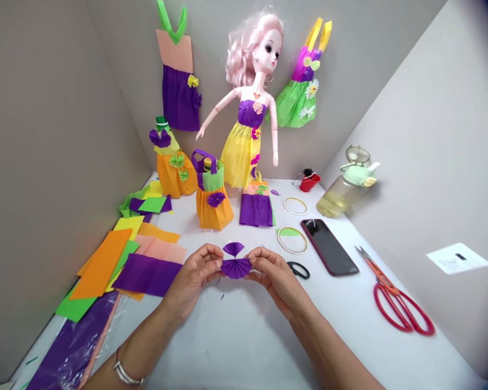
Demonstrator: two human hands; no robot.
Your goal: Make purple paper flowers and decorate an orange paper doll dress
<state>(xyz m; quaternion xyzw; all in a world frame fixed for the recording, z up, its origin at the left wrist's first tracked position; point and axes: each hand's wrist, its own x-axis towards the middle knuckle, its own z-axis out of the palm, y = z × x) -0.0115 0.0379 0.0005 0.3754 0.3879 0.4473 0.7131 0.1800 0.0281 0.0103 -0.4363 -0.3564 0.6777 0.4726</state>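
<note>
Between my two hands is a purple pleated paper bow (236,268), pinched at the middle, with one half fanned upward and the other fanned wide below. My left hand (198,268) grips the left edge of the lower fan between thumb and fingers. On the opposite side, my right hand (271,271) pinches its right edge the same way. The bow is held just above the white table (236,336). A pair of small black-handled scissors (299,270) lies beside my right hand, its blades mostly hidden by the fingers.
Coloured sheets (101,262) pile up at left. A doll (252,108) in a purple and yellow dress stands at the back, near an orange dressed bottle (213,197). On the right are bangles (293,249), a phone (328,246), red scissors (402,303) and a water bottle (344,189).
</note>
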